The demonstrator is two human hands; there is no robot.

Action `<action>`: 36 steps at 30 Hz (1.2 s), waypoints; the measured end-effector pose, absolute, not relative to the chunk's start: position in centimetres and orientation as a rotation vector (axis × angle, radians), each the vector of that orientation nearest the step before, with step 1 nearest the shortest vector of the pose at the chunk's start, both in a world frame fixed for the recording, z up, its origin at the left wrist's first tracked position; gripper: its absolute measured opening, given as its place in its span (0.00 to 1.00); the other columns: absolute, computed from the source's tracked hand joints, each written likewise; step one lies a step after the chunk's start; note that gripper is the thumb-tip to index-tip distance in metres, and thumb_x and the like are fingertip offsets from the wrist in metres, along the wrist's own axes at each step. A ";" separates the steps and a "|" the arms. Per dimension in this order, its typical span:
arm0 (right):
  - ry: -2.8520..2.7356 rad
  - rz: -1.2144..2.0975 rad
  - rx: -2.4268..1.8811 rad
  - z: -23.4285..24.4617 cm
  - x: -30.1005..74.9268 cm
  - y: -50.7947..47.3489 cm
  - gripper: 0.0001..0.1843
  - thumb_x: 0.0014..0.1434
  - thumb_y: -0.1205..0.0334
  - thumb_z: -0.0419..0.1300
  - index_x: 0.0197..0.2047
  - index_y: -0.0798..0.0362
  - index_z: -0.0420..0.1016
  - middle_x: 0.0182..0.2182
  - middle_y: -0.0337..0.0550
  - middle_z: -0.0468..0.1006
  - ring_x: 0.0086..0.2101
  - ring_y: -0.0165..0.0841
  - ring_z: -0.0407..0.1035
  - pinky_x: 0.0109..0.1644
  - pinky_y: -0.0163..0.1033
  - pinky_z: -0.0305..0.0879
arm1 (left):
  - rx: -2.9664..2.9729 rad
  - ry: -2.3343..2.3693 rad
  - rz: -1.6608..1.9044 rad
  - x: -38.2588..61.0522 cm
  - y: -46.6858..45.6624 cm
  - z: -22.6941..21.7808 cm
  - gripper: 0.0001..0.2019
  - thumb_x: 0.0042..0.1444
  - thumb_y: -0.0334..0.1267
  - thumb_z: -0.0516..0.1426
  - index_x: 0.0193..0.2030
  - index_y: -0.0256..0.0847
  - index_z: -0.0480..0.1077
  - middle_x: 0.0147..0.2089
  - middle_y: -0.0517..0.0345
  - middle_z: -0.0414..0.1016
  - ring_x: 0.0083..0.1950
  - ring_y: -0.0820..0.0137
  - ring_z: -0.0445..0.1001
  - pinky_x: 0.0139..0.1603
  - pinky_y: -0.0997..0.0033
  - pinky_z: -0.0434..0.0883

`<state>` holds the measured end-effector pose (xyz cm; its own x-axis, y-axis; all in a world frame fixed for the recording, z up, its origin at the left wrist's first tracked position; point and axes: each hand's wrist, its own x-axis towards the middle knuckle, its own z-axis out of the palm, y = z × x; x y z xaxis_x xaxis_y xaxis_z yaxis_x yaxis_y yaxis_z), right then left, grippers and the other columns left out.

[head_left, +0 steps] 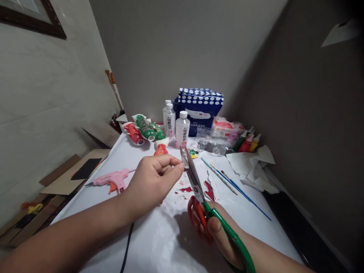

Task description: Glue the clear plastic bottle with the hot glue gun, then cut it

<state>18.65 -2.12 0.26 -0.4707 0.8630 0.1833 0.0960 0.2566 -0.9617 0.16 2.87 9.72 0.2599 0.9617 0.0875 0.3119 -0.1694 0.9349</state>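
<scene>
My left hand (155, 182) is closed in a pinch on a small clear plastic piece (184, 159), held above the white table (159, 242). My right hand (218, 235) grips green and red scissors (199, 189) by the handles. The blades point up and away, and meet the plastic piece at their tips. Red painted scraps (209, 190) lie on the table just below the blades.
A pink glue gun (112, 179) lies at the left, its black cord running toward me. Paint brushes (227, 182) lie to the right. At the back stand white bottles (182, 129), painted bottle fish (145, 129), a blue dotted pack (199, 106), paint tubes (247, 142) and crumpled paper (253, 167).
</scene>
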 end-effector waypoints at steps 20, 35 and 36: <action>-1.808 1.329 -0.994 1.2 18.6 -1.9 0.44 0.48 0.16 0.39 0.31 0.52 0.63 0.26 0.39 0.63 0.26 0.31 0.55 0.28 0.37 0.55 | 1.761 1.180 0.974 0.3 2.5 9.2 0.14 0.61 0.44 0.53 0.26 0.42 0.60 0.20 0.70 0.53 0.21 0.77 0.52 0.21 0.76 0.52; -1.951 1.311 -0.906 0.9 20.7 -1.2 0.40 0.53 0.20 0.40 0.33 0.52 0.63 0.28 0.38 0.63 0.27 0.31 0.54 0.30 0.36 0.52 | 1.987 1.103 1.071 0.0 2.3 8.6 0.14 0.61 0.38 0.53 0.24 0.42 0.60 0.17 0.71 0.49 0.19 0.78 0.49 0.19 0.74 0.48; -1.929 1.320 -0.909 0.9 20.6 -1.2 0.40 0.53 0.20 0.41 0.33 0.52 0.62 0.27 0.37 0.63 0.27 0.30 0.53 0.30 0.36 0.52 | 1.957 1.091 1.076 0.0 2.3 8.6 0.14 0.60 0.38 0.53 0.24 0.42 0.59 0.17 0.72 0.48 0.19 0.78 0.48 0.19 0.74 0.48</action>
<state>20.58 -1.24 0.89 -0.5687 0.8151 0.1108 0.1918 0.2624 -0.9457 -0.02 2.32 8.61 0.3191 0.8834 0.3433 0.3554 -0.4473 0.8207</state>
